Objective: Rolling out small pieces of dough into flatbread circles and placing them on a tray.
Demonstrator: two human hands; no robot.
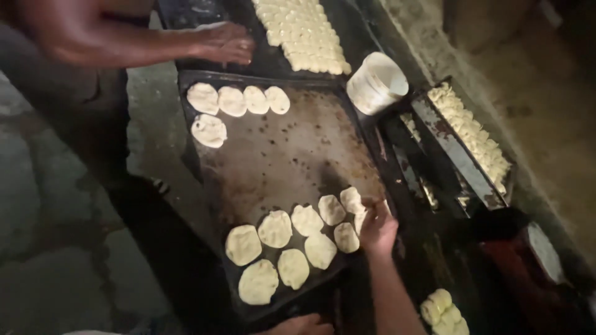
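The right hand (377, 228) is pressed, fingers curled, onto a flattened dough round (360, 218) at the near right edge of the dark baking tray (292, 155) — the left hand (302, 324) is barely seen at the tray's near rim, its grip impossible to tell.

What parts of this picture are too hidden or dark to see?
- Head view: the left hand is cut off by the bottom edge.
- The right hand covers the dough disc under it.
- The white bucket is tilted away, so its inside stays unseen.
- The dough rolls at the bottom sit in shadow, partly cut off.
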